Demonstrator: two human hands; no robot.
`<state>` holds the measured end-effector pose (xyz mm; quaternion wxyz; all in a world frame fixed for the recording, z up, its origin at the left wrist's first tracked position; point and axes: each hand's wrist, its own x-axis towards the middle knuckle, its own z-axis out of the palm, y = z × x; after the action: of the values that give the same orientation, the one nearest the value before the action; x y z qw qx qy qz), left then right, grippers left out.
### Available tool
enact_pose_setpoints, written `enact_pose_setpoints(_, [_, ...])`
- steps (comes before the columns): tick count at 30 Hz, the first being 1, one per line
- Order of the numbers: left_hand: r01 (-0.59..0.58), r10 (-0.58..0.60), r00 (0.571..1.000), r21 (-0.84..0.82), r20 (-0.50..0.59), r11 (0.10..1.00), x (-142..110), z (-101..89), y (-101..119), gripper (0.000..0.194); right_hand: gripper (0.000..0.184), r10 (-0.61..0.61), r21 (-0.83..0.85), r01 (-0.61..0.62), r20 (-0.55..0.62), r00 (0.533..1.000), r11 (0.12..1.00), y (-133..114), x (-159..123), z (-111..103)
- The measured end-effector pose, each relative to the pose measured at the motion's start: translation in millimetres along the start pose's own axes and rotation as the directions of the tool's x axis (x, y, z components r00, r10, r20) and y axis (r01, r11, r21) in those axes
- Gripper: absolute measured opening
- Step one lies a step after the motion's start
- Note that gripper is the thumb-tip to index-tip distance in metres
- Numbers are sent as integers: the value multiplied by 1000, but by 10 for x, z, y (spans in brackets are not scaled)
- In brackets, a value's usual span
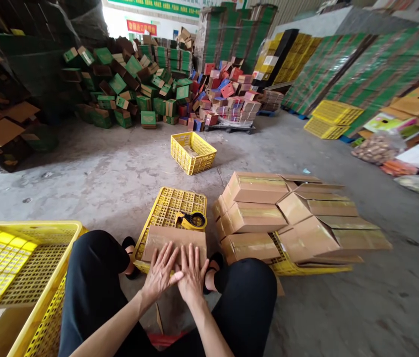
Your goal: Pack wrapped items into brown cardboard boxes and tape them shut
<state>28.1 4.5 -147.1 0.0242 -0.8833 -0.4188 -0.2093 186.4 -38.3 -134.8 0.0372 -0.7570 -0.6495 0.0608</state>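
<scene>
Between my knees, a brown cardboard box (pixel 175 237) rests on an upturned yellow plastic crate (pixel 170 198). My left hand (pixel 160 272) lies on the near part of the box with its fingers stretched out. Beside it my right hand (pixel 191 272) is also flat on the cardboard, fingers spread, and the thumbs overlap. Neither hand grips anything. A yellow and black tape dispenser (pixel 193 220) sits on the crate just beyond the box. The near side of the box is hidden under my hands.
Several taped cardboard boxes (pixel 257 218) are stacked at my right on a yellow crate (pixel 317 270). At my left stands a large yellow crate (pixel 51 302) with cardboard inside. Ahead is a smaller yellow crate (pixel 193 161). Heaped green boxes (pixel 118 83) fill the background.
</scene>
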Motion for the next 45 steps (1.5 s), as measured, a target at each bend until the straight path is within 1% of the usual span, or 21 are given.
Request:
enact_pose_setpoints(2, [-26,26,999,-19,24,999,-109,-18,66,76,68,-35,-29,35,-28,999,999,-18,-92,88])
enact_pose_setpoints(4, [-20,23,999,-47,46,999,-140,-23,71,75,71,-52,-40,50,-42,998,998,-7,-118,96])
enact_pose_setpoints(6, [7,-3,998,-75,60,997,-114,-21,21,77,73,-65,-25,64,-38,997,998,16,-93,37])
enact_pose_setpoints(8, [77,-73,996,-79,49,994,-79,-22,-69,79,73,-69,-5,69,-18,997,998,43,-48,-57])
enact_pose_setpoints(10, [194,-193,981,-53,12,980,-70,-26,-175,80,72,-33,4,33,5,999,999,72,-1,-158])
enact_pose_setpoints(12, [273,-273,962,-29,-6,962,-91,-31,-262,78,69,31,-5,-31,49,998,1000,101,42,-248])
enact_pose_setpoints(14, [286,-286,958,-19,1,958,-115,-28,-306,78,65,74,-31,-71,108,991,997,124,81,-317])
enact_pose_setpoints(16, [280,-280,960,-16,5,960,-107,-16,-307,81,64,88,-56,-79,164,983,995,133,127,-359])
enact_pose_setpoints(18, [277,-277,961,-19,-7,961,-41,4,-287,80,65,100,-65,-89,182,978,994,123,195,-372])
enact_pose_setpoints(20, [257,-257,966,-37,-18,966,81,27,-267,77,66,83,-60,-75,156,984,995,96,296,-354])
enact_pose_setpoints(24, [228,-229,973,-74,-1,971,367,92,-250,74,64,-24,-44,28,84,996,999,19,540,-250])
enact_pose_setpoints(27, [250,-248,968,-79,30,965,468,150,-237,71,64,-33,-48,35,46,998,998,-12,636,-160])
enact_pose_setpoints(30, [263,-261,965,-76,38,962,459,192,-224,73,63,-48,-45,48,1,999,998,-6,631,-112])
enact_pose_setpoints(32, [263,-260,965,-91,39,960,446,209,-227,73,62,-52,-26,52,-7,999,998,3,624,-123])
enact_pose_setpoints(35, [272,-270,962,-140,35,952,465,221,-264,67,58,-48,-3,48,2,999,999,10,670,-204])
enact_pose_setpoints(37, [289,-289,957,-159,20,944,484,218,-315,65,58,-41,-17,41,-23,999,999,19,730,-274])
enact_pose_setpoints(40, [329,-332,943,-128,-4,936,473,197,-416,68,62,-6,-58,2,-75,997,998,57,805,-340])
enact_pose_setpoints(45, [302,-301,953,-75,23,950,416,155,-525,75,62,12,-95,-19,-78,997,995,120,827,-362])
